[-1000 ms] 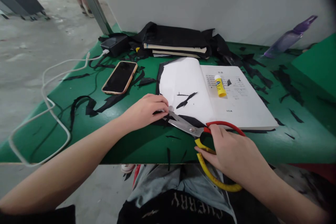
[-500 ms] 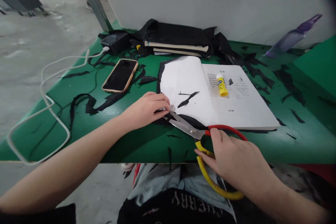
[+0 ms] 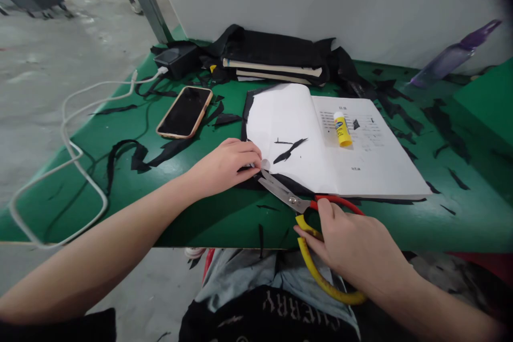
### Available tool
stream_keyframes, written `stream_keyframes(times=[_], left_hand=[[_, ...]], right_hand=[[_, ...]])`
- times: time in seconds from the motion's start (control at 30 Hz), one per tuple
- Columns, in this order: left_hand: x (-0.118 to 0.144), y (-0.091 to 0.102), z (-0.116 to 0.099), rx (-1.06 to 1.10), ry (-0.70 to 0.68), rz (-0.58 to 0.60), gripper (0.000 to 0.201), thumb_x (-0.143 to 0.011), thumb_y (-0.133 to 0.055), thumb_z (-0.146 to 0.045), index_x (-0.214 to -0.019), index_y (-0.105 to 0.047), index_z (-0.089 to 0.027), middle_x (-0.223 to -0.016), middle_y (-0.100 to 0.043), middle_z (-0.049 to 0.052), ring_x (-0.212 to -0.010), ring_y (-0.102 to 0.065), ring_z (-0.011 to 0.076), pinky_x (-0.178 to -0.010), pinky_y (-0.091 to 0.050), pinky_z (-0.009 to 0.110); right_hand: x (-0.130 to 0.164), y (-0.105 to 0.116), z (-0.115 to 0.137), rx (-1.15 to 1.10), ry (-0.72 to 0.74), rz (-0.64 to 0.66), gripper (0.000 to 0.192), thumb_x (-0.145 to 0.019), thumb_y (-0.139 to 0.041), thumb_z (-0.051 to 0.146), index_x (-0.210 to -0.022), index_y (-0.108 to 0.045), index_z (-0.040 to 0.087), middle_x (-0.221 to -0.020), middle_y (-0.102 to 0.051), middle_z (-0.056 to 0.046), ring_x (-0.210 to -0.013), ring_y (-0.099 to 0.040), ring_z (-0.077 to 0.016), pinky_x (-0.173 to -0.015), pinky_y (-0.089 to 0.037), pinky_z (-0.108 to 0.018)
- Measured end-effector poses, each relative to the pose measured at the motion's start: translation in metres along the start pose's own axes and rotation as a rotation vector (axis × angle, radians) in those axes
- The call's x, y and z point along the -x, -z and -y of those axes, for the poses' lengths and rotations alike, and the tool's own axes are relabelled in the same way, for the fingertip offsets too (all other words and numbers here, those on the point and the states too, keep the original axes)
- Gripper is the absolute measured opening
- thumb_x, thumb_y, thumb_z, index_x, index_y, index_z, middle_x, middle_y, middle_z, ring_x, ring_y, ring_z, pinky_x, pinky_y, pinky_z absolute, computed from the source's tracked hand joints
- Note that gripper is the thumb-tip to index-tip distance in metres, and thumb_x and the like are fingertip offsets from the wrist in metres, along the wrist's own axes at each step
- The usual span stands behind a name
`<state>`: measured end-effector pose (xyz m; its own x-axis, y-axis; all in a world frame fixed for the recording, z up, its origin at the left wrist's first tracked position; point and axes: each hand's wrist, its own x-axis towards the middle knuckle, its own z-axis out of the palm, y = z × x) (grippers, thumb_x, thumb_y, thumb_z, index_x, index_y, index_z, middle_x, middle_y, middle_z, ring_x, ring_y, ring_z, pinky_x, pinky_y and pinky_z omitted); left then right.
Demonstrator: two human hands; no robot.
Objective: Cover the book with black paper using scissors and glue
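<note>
While left hand [image 3: 222, 166] pins paper, right hand [image 3: 352, 248] grips steel scissors [image 3: 298, 208]

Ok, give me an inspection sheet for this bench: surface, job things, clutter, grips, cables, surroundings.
Surface: green table, littered with black scraps.
Job things: scissors cutting black sheet at the open book.
Clutter: glue stick on book; phone; book stack; purple bottle.
Grips: left hand pinches the sheet; right hand in the scissor handles.
Cables: white cable to black charger.
Surroundings: grey wall, concrete floor.
</note>
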<state>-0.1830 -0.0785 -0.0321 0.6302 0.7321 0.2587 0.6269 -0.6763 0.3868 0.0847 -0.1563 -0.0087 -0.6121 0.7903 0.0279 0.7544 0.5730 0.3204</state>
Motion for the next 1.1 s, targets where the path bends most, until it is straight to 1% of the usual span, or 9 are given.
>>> stream_keyframes(times=[0.17, 0.33, 0.53, 0.7, 0.9, 1.03, 1.1], left_hand=[[-0.0001, 0.0007, -0.0005, 0.003, 0.008, 0.003, 0.012, -0.093, -0.05, -0.023, -0.09, -0.061, -0.02, -0.104, -0.065, 0.003, -0.099, -0.06, 0.0158, -0.094, -0.038, 0.035], [0.0003, -0.0007, 0.0007, 0.005, 0.007, 0.002, 0.011, -0.092, -0.05, -0.022, -0.09, -0.061, -0.02, -0.104, -0.065, 0.003, -0.098, -0.059, 0.0157, -0.094, -0.038, 0.034], [0.0, -0.0018, 0.0003, -0.003, 0.019, -0.007, 0.011, -0.091, -0.051, -0.021, -0.089, -0.062, -0.02, -0.103, -0.065, 0.003, -0.098, -0.059, 0.0158, -0.095, -0.037, 0.036], [-0.0012, -0.0006, -0.0005, -0.001, 0.032, -0.006, 0.012, -0.092, -0.051, -0.021, -0.09, -0.062, -0.02, -0.104, -0.066, 0.003, -0.1, -0.06, 0.0167, -0.095, -0.038, 0.036], [-0.0009, -0.0031, 0.0046, 0.017, 0.017, -0.029, 0.012, -0.092, -0.052, -0.025, -0.09, -0.063, -0.021, -0.102, -0.066, 0.002, -0.098, -0.061, 0.0158, -0.093, -0.04, 0.035], [-0.0012, -0.0021, 0.0036, 0.025, 0.03, -0.028, 0.011, -0.091, -0.052, -0.025, -0.089, -0.063, -0.021, -0.102, -0.066, 0.001, -0.097, -0.061, 0.0154, -0.092, -0.041, 0.034], [-0.0017, -0.0005, 0.0018, 0.031, 0.04, -0.02, 0.012, -0.091, -0.052, -0.024, -0.09, -0.063, -0.021, -0.101, -0.066, 0.002, -0.097, -0.061, 0.0157, -0.092, -0.042, 0.034]], right_hand=[[-0.0001, -0.0026, -0.0013, 0.026, 0.037, -0.042, 0.042, -0.089, -0.044, 0.052, -0.075, -0.053, 0.013, -0.05, -0.044, 0.001, -0.035, -0.045, -0.0133, -0.04, -0.017, -0.024], [-0.0006, -0.0044, -0.0036, 0.044, 0.06, -0.093, 0.04, -0.087, -0.048, 0.051, -0.073, -0.051, 0.014, -0.047, -0.041, 0.003, -0.033, -0.045, -0.0131, -0.04, -0.017, -0.023], [0.0, -0.005, -0.0049, 0.039, 0.073, -0.114, 0.04, -0.09, -0.042, 0.049, -0.07, -0.05, 0.016, -0.045, -0.041, 0.003, -0.032, -0.045, -0.013, -0.04, -0.017, -0.023], [0.0008, -0.0047, -0.0041, 0.042, 0.052, -0.12, 0.041, -0.092, -0.038, 0.047, -0.073, -0.053, 0.014, -0.047, -0.044, 0.001, -0.035, -0.046, -0.0126, -0.04, -0.019, -0.024], [0.004, -0.0042, -0.0039, -0.026, -0.035, -0.077, 0.048, -0.089, -0.039, 0.056, -0.08, -0.056, 0.011, -0.055, -0.048, 0.0, -0.038, -0.048, -0.0135, -0.038, -0.022, -0.025], [0.0055, 0.0003, -0.0009, -0.071, -0.072, -0.021, 0.061, -0.079, -0.045, 0.069, -0.087, -0.057, 0.009, -0.061, -0.052, -0.003, -0.045, -0.054, -0.0164, -0.039, -0.026, -0.026], [0.0058, 0.003, 0.0011, -0.073, -0.093, 0.006, 0.066, -0.074, -0.049, 0.073, -0.089, -0.057, 0.009, -0.063, -0.054, -0.005, -0.049, -0.056, -0.0177, -0.039, -0.029, -0.026]])
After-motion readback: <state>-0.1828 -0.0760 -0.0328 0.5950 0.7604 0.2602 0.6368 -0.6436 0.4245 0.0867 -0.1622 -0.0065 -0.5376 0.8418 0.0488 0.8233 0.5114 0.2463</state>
